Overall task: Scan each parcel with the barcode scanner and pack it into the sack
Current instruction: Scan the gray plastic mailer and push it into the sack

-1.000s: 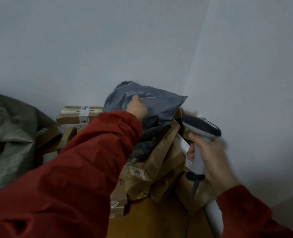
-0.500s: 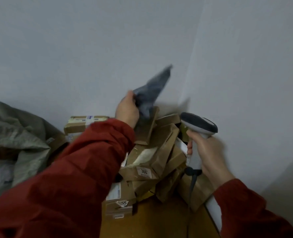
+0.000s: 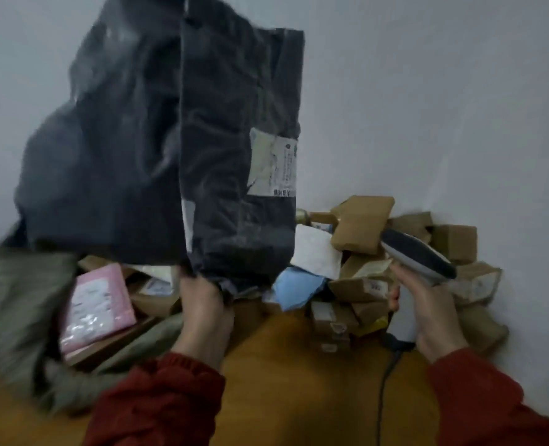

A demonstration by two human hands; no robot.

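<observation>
The crumpled dark grey plastic mailer parcel (image 3: 234,156) is held upright in the air, its white shipping label (image 3: 273,165) facing the camera, probably so the barcode can be read. The left hand (image 3: 202,313) grips its bottom edge, fingers curled into the plastic. Below and right of the mailer, the right hand (image 3: 427,310) is wrapped round the grey-and-white barcode scanner (image 3: 418,259) (head angled towards the mailer). Below and left of the mailer lies the olive-green woven sack (image 3: 16,300); a pink padded envelope (image 3: 96,307) lies at its mouth, whether inside I cannot tell. Brown paper parcels (image 3: 363,220) are heaped behind the mailer's lower right.
</observation>
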